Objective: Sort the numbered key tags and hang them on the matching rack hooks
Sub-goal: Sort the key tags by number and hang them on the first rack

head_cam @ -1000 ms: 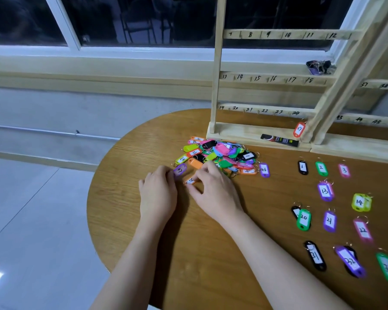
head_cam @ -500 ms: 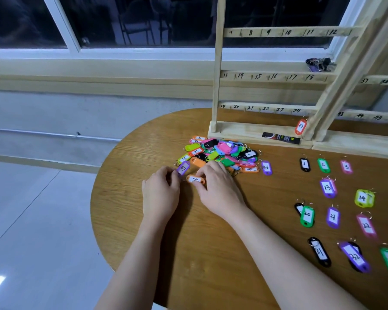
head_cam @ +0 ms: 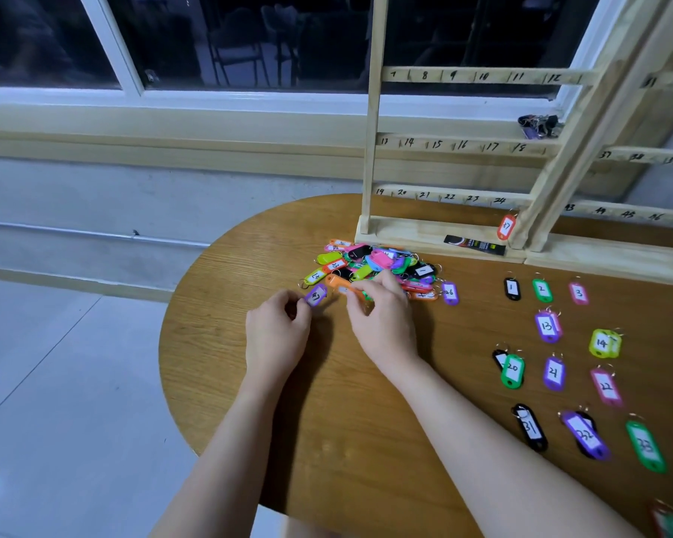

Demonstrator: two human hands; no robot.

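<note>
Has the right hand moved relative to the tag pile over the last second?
Yes. The right hand has gone from the bare wood near the pile's front edge up against it, its fingers now on an orange tag there.

tag 1 black | tag 2 green | tag 3 pink

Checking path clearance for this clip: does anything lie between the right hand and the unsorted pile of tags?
Nothing visible does. The right hand is already at the near edge of the pile of tags, its fingers on an orange tag. The left hand stays off to the side by a purple tag.
</note>
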